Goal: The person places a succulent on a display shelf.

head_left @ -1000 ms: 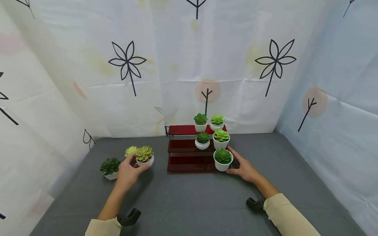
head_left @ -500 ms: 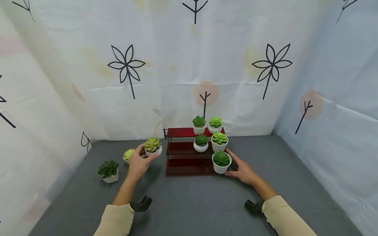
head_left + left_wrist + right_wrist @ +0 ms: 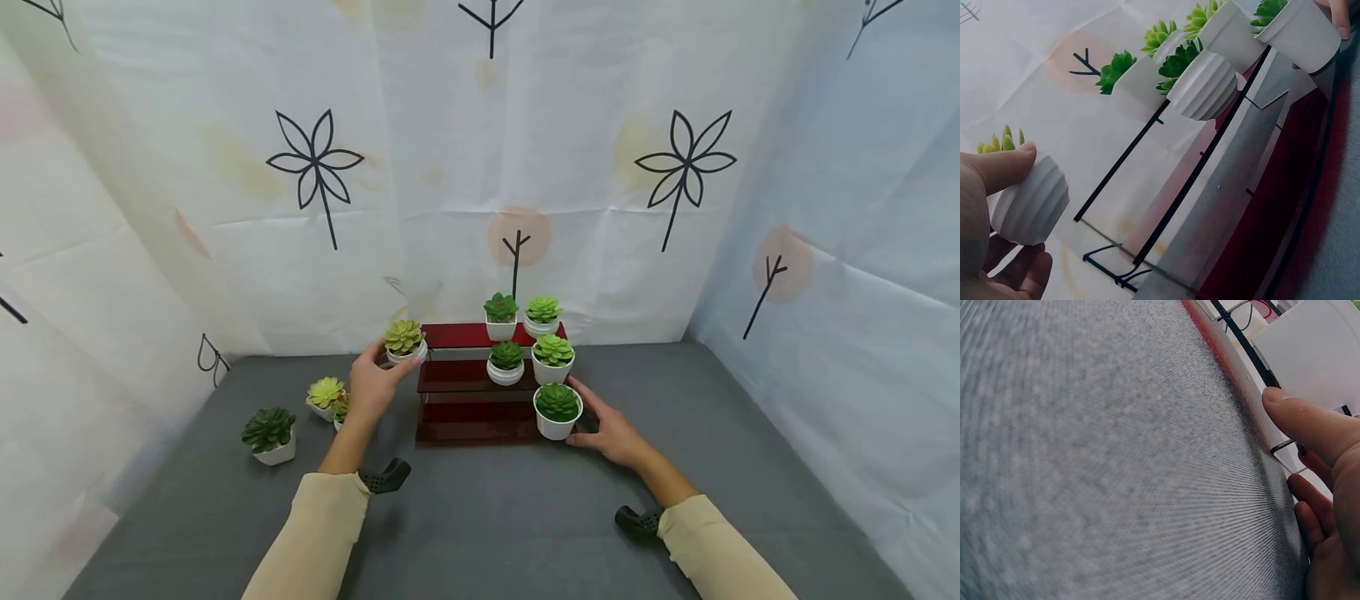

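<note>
Left wrist: fingers [image 3: 1011, 167] around ribbed pot [image 3: 1032, 203], open gap to shelf edge [image 3: 1122, 160]

Forward-down head view from above, close wrist views (shelf [image 3: 472, 425] in all three)

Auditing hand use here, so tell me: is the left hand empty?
No, the left hand grips a white ribbed pot with a yellow-green succulent in it.

Potted plants [image 3: 557, 404]: nine. Five at the rack [image 3: 457, 432], mid-frame; one in the left hand [image 3: 372, 387], left of centre; three on the table [image 3: 480, 525], frame left, one partly hidden. Shelves [image 3: 452, 377]: three. Hands [image 3: 618, 437]: two. Sleeves [image 3: 318, 529]: two.
</note>
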A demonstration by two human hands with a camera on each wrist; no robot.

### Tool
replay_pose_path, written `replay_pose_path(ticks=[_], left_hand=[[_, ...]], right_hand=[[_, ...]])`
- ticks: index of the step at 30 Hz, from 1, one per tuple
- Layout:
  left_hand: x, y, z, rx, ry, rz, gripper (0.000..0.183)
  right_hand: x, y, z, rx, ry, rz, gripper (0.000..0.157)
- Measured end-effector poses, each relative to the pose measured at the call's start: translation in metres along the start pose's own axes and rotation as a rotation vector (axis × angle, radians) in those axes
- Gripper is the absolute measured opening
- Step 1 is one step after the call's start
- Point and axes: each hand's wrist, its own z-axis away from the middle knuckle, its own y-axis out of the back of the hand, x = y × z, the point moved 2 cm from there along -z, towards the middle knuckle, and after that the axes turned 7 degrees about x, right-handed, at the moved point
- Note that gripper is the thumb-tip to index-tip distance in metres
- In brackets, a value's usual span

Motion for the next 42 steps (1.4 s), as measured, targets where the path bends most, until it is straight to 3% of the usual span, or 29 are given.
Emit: replay_pose_path(ticks=[6, 17, 27, 32, 36, 42], left_hand=[[0.002, -0.010, -0.012, -0.001, -0.022, 0.016, 0.066], [0.002, -0.027, -0.030, -0.065, -0.021, -0.002, 0.065], [0.008, -0.048, -0.037, -0.087, -0.055, -0.024, 0.063], [0.013, -0.057, -0.036, -0.095, -0.038, -0.062, 0.066], [0.017, -0.061, -0.038, -0.108, -0.008, -0.084, 0.068], [0.018, -0.062, -0.041, -0.095, -0.026, -0.089, 0.069]], right_hand=[[0.000, -0.003, -0.002, -0.005, -0.010, -0.003, 0.096], [0.000, -0.003, -0.002, -0.009, -0.011, -0.013, 0.097], [0.002, -0.001, 0.003, 0.005, -0.018, -0.011, 0.096], [0.002, 0.000, 0.001, 0.006, -0.017, -0.004, 0.097], [0.001, 0.000, 0.000, 0.004, -0.017, 0.001, 0.097], [0.001, -0.001, -0.001, 0.000, -0.015, 0.003, 0.096]])
